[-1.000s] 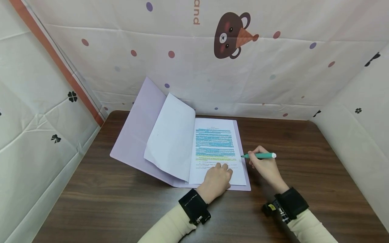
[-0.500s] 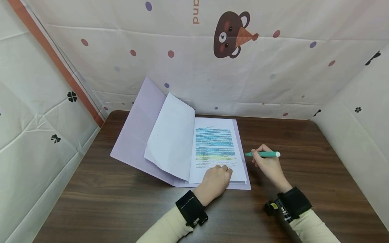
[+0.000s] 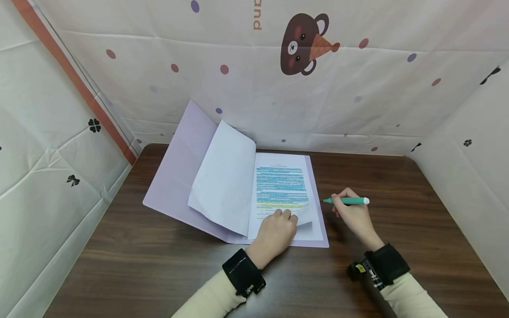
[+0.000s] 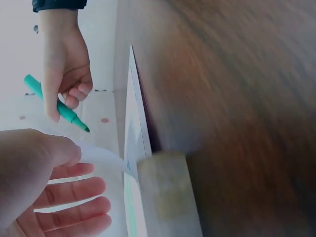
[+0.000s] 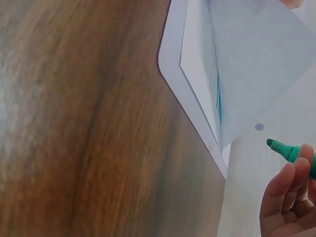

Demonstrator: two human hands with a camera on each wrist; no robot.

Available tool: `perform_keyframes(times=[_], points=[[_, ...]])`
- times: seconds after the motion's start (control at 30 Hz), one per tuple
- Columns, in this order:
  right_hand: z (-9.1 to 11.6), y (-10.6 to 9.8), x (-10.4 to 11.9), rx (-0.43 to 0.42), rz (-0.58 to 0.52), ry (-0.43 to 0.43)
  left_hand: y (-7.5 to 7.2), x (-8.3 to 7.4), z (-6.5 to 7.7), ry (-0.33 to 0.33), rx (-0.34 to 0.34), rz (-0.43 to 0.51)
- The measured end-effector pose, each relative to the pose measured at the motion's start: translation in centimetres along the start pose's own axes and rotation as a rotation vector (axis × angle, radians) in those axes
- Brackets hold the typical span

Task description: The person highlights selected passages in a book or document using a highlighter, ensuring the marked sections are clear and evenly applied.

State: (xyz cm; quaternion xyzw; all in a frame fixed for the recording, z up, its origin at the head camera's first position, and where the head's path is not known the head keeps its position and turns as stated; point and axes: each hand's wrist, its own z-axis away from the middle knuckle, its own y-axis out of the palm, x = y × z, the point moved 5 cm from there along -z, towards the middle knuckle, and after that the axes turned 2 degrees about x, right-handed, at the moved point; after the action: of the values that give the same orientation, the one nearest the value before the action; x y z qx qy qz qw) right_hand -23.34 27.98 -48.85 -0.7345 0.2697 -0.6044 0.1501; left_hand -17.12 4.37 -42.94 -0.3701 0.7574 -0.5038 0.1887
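Observation:
My left hand (image 3: 273,233) pinches the lower right part of a printed sheet (image 3: 280,181), whose corner curls up off the pages beneath. Blue and yellow highlighting covers much of its text. In the right wrist view the raised sheet (image 5: 266,54) stands well away from the stack. My right hand (image 3: 355,218) holds a green marker (image 3: 351,201) like a pen, right of the folder and off the paper. The marker's dark tip (image 5: 269,142) is uncovered. In the left wrist view, the thumb and fingers of my left hand (image 4: 34,182) close over the paper's edge.
A lilac folder (image 3: 175,176) lies open on the dark wooden table (image 3: 159,274). Its left cover slants upward, with turned-over white sheets (image 3: 226,176) against it. Behind the table hangs a pale printed cloth (image 3: 167,97), and more cloth stands at both sides.
My left hand has taken the sheet's lower corner and lifted it, moving slightly left and up. My right hand has drawn the marker a little to the right, away from the page.

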Motion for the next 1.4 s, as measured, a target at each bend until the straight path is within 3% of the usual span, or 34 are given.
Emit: perform_keyframes(times=[0.27, 0.6, 0.83, 1.0, 1.23, 1.4], points=[[0.0, 0.0, 0.2, 0.013, -0.011, 0.007, -0.5, 1.3, 0.0, -0.058, -0.046, -0.019], [0.2, 0.2, 0.3, 0.015, -0.013, 0.014, -1.2, 2.2, -0.7, -0.111, -0.076, 0.044], [1.1, -0.5, 3.9, 0.053, -0.011, 0.032, -1.5, 2.9, -1.2, -0.139, -0.092, 0.062], [0.9, -0.3, 2.6, 0.044, -0.009, 0.025, -1.8, 3.5, -1.1, -0.146, -0.16, 0.083], [1.5, -0.8, 5.7, 0.064, -0.019, 0.044, -3.2, 4.6, -0.7, -0.163, -0.199, 0.092], [1.4, -0.6, 5.1, 0.062, -0.017, 0.023, -4.5, 5.5, 0.0, -0.19, -0.242, 0.108]])
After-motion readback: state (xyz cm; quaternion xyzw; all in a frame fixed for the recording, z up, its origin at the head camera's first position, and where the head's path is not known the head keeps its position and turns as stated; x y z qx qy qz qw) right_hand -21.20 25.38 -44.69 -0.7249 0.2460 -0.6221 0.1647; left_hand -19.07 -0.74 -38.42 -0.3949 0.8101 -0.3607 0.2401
